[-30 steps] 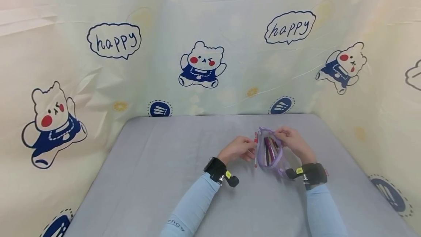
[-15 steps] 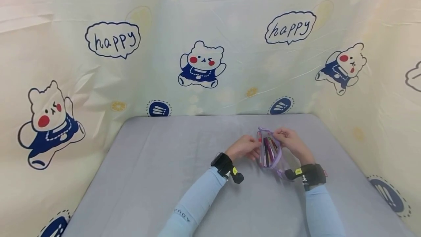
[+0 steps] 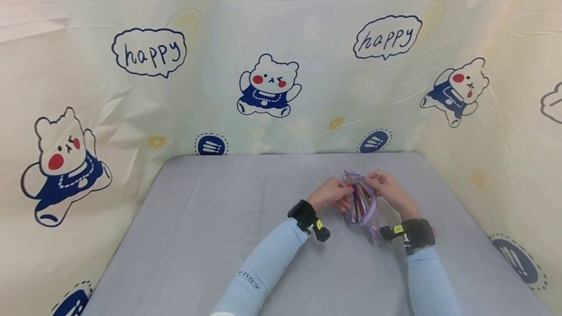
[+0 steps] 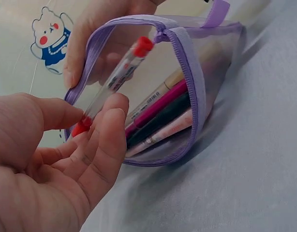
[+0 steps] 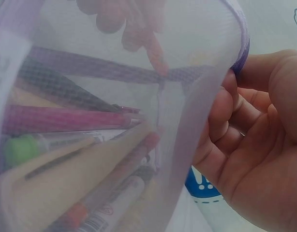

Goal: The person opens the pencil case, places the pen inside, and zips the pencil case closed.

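A see-through pencil case (image 4: 189, 63) with purple zipper edging gapes wide, several pens and pencils (image 4: 160, 108) lying inside. My right hand (image 3: 388, 189) pinches its rim, seen close in the right wrist view with thumb and fingers at the purple edge. Between thumb and fingers my left hand (image 4: 56, 159) pinches a clear pen (image 4: 114, 79) with red ends. That pen slants across the mouth of the case in the left wrist view, its far end near the zipper corner. Through the mesh in the right wrist view show a magenta pen (image 5: 66, 118) and a green-capped marker (image 5: 22, 150).
The case stands toward the right back part of a grey-covered table (image 3: 219, 218). A cartoon-printed curtain (image 3: 272, 13) rises behind the table and along both sides. Black wrist cameras (image 3: 419, 233) are strapped over the light blue sleeves (image 3: 268, 257).
My left hand has moved right, carrying the red-ended pen from beside the pencil case to its mouth. The right hand keeps its hold on the rim, nearly still.
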### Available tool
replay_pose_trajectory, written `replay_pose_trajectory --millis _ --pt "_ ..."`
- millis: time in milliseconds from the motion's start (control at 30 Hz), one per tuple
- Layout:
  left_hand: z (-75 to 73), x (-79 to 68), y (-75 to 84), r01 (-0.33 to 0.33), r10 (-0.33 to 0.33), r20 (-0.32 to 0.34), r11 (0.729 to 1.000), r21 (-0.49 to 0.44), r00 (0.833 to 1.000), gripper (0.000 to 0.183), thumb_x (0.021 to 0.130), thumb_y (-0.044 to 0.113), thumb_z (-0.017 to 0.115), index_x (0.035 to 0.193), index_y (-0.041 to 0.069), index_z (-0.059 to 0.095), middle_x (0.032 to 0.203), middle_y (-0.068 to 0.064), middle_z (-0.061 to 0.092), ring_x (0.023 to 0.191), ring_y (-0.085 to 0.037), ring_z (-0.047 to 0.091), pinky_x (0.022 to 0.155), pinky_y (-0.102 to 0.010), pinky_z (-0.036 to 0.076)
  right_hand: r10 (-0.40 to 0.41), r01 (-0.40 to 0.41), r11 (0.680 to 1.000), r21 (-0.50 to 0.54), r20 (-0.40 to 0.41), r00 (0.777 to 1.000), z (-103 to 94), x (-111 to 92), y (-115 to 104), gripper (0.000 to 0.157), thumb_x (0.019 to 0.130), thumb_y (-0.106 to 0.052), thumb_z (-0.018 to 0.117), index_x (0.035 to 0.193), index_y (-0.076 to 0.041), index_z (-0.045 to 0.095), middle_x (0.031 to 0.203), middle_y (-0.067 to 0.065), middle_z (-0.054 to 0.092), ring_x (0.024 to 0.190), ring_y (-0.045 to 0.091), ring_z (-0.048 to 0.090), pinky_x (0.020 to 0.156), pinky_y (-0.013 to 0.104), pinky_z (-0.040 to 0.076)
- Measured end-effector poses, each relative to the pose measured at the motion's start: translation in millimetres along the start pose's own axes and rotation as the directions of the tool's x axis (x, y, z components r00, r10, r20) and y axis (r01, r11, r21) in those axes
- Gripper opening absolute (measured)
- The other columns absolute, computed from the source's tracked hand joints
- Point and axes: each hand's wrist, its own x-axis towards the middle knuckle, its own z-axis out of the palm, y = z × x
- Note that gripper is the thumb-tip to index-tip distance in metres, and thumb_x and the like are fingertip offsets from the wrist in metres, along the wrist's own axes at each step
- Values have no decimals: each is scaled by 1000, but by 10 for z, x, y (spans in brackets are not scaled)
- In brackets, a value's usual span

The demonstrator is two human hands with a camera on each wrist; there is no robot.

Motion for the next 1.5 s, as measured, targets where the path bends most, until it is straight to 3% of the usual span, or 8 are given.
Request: replay_pose_trajectory --millis 133,333,467,667,867,1033,1200,1500 --pt "48 30 -9 -8 8 13 1000 14 1000 28 99 24 58 86 3 70 75 -12 71 65 -22 71 62 -35 59 -3 3 1000 14 -7 1000 -2 -4 17 32 101 -25 54 114 5 59 110 26 59 85 12 58 74 30 53" --pt "88 63 -42 -8 7 26 1000 25 1000 29 101 23 53 97 0 70 79 -11 72 69 -22 72 64 -34 59 -4 4 1000 1 -12 1000 -16 -25 26 33 101 -26 55 114 4 59 104 16 61 86 12 57 74 30 52" --pt "61 63 -60 -16 15 30 1000 22 999 29 101 23 52 105 -1 67 83 -11 71 72 -22 72 65 -34 59 -1 1 1000 1 -19 1000 -39 -32 49 33 101 -28 54 114 2 60 100 11 61 86 14 58 74 30 53" --pt "-12 54 -71 -45 46 47 999 -22 998 29 100 20 53 109 -5 64 85 -12 70 73 -24 72 66 -38 60 9 -9 1000 5 -18 1000 -77 -36 86 33 101 -29 55 114 0 59 101 14 61 85 14 59 73 30 53" --pt "-68 53 -60 -45 43 29 998 43 999 28 99 24 54 110 1 67 86 -8 71 73 -23 72 66 -37 59 11 -11 1000 7 -18 1000 -95 -62 89 31 100 -28 55 113 1 59 100 12 62 83 12 59 72 30 54" --pt "-136 90 -77 -45 44 4 997 55 999 28 99 23 55 117 5 65 89 -7 70 74 -22 71 66 -35 59 5 -5 1000 13 -18 1000 -96 -60 70 32 100 -27 55 113 2 59 95 7 62 82 11 60 72 29 54" --pt "-184 126 -102 -51 54 -52 997 61 997 28 98 23 57 119 6 63 97 -9 69 76 -20 68 67 -32 58 3 -2 1000 31 -13 1000 -64 -44 32 33 100 -25 56 114 5 58 95 13 63 79 11 61 71 29 55" --pt "-157 248 -132 -39 61 -173 991 129 983 23 97 26 60 115 12 59 95 -7 69 75 -21 68 62 -28 54 -9 9 1000 8 -15 1000 1 19 -10 32 100 -26 57 113 3 60 96 12 63 83 13 60 72 30 53"
